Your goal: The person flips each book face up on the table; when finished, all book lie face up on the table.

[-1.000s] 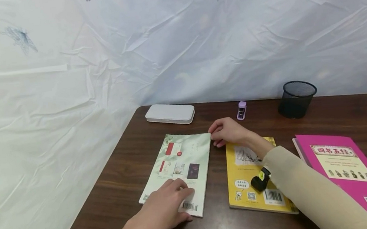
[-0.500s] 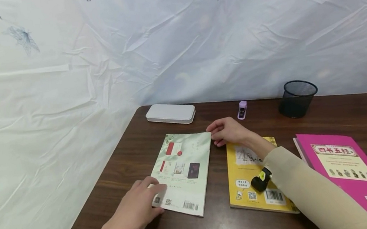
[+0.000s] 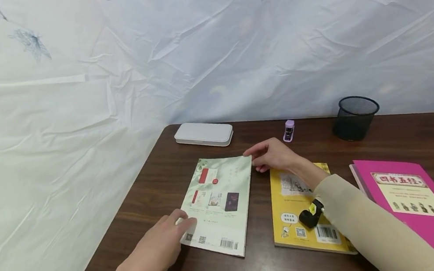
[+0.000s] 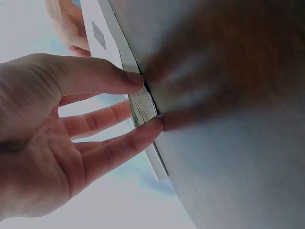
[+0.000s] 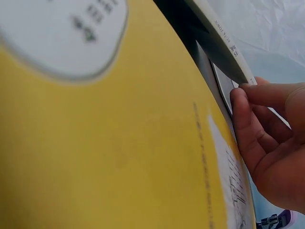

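A pale green paperback (image 3: 218, 206) lies back cover up on the desk (image 3: 158, 177), towards its left edge and a little nearer the front than the back; the left hand (image 3: 159, 247) sits at the book's near left corner, fingers only loosely bent, and the left wrist view shows the thumb and a fingertip (image 4: 150, 128) set against the page edges (image 4: 143, 107) of that corner, above and below it, so the hand pinches the corner lightly; the right hand (image 3: 272, 154) is at the book's far right corner, fingers curled, and the right wrist view shows the fingertips (image 5: 240, 102) touching the edge of the cover there, though whether they truly clamp it I cannot tell; the right forearm, in a beige sleeve (image 3: 365, 221) with a small black device (image 3: 310, 216) strapped at the wrist, crosses over a yellow book (image 3: 300, 208) that lies just beside the green one, apart from it by a strip of bare wood; a magenta book (image 3: 410, 197) lies further towards the right edge; along the back edge stand a white oblong case (image 3: 203, 134) near the left corner, a small lilac stapler (image 3: 289, 130) about the middle, and a black mesh pen cup (image 3: 355, 117) to its right; a creased white sheet (image 3: 208, 52) hangs behind the desk and down its left side.
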A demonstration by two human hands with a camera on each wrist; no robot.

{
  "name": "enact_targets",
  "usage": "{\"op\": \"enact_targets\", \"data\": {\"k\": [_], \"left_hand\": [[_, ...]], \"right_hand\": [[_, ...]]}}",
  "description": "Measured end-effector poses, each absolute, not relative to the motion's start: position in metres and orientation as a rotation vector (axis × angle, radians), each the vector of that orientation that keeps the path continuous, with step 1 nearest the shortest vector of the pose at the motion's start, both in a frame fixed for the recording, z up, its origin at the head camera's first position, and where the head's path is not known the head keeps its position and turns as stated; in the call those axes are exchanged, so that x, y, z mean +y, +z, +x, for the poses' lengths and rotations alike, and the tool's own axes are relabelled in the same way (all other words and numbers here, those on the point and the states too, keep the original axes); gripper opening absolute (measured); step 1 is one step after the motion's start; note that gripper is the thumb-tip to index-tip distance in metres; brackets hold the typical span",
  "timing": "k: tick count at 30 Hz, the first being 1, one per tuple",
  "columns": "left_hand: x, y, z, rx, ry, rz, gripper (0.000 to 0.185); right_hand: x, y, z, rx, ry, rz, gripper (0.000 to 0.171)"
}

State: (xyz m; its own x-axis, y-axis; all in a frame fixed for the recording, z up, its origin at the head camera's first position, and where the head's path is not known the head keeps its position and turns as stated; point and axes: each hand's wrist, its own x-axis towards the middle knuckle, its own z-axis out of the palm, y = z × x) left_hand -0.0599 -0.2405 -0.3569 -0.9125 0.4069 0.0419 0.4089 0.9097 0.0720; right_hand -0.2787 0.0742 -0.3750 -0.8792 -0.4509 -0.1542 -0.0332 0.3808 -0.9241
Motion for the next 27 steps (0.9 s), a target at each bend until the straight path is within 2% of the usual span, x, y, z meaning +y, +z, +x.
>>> {"op": "enact_targets", "data": {"k": [27], "left_hand": [[-0.247,-0.354,-0.064,-3.11,-0.249,-0.642,0.063]], "right_hand": [[0.085,-0.372,-0.283,2.17,-1.587,-0.619,0.033]]}}
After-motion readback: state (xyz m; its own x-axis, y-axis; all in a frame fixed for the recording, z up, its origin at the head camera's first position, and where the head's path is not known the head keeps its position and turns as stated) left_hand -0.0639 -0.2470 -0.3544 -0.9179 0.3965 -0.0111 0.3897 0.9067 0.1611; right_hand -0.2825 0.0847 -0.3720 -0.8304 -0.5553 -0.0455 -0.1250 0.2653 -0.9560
